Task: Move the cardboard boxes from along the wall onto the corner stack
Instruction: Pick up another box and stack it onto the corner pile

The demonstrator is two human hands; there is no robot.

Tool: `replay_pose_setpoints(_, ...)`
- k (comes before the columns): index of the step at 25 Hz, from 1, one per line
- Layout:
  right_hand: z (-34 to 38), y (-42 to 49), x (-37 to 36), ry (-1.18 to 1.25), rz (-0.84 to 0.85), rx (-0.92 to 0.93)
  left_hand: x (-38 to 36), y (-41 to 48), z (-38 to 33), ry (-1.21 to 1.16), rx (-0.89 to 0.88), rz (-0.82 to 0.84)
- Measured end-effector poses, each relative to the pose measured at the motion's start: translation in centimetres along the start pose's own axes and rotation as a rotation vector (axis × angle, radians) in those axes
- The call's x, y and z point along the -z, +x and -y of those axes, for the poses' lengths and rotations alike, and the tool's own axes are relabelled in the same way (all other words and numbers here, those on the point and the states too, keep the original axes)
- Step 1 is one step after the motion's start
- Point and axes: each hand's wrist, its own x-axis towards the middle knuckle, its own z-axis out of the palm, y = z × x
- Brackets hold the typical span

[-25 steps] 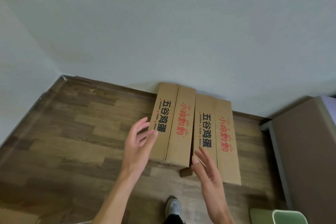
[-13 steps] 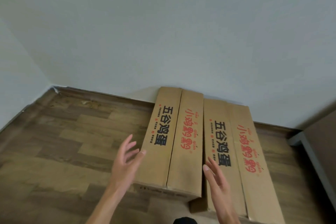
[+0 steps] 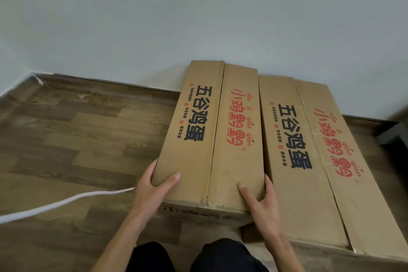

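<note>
Left hand (image 3: 152,192) and right hand (image 3: 262,201) clamp the near corners of a long, stiff cardboard box (image 3: 212,130), fingers wrapped, seemingly light yet unwieldy.

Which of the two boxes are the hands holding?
The left box. The left hand and right hand grip its near corners. The right box beside it has no hand on it.

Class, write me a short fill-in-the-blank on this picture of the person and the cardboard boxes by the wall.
1. Both hands grip the near end of the ____ box.
2. The left hand and the right hand each lay a ____ on its top.
3. A ____ cable lies on the wooden floor.
4. The right box is touched by ____ hand.

Missing words: left; thumb; white; neither
</note>
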Motion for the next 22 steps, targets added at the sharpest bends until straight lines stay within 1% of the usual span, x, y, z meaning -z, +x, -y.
replay_pose_setpoints(4,2.8,-0.9,0.8,0.041,0.1,-0.047,0.2,-0.7,-2.3,-0.047,0.009,0.02)
replay_pose_setpoints(8,6.5,-1.4,3.2,0.15,0.092,-0.059,0.4,-2.3,-5.1,-0.083,-0.018,0.013)
replay_pose_setpoints(10,9.0,-2.5,4.5,0.168,0.12,-0.054,0.7,-4.0,-7.1,-0.09,-0.027,0.011)
replay_pose_setpoints(17,19.7,-9.9,8.1,0.139,0.21,0.007,5.9,-12.5,-16.9,-0.153,0.012,-0.008)
replay_pose_setpoints(19,24.0,-12.6,9.0,0.129,0.224,0.034,8.6,-16.0,-20.4,-0.174,0.025,-0.045)
replay_pose_setpoints(22,31.3,-16.8,9.4,0.122,0.237,0.102,12.5,-20.7,-26.1,-0.193,-0.018,-0.094)
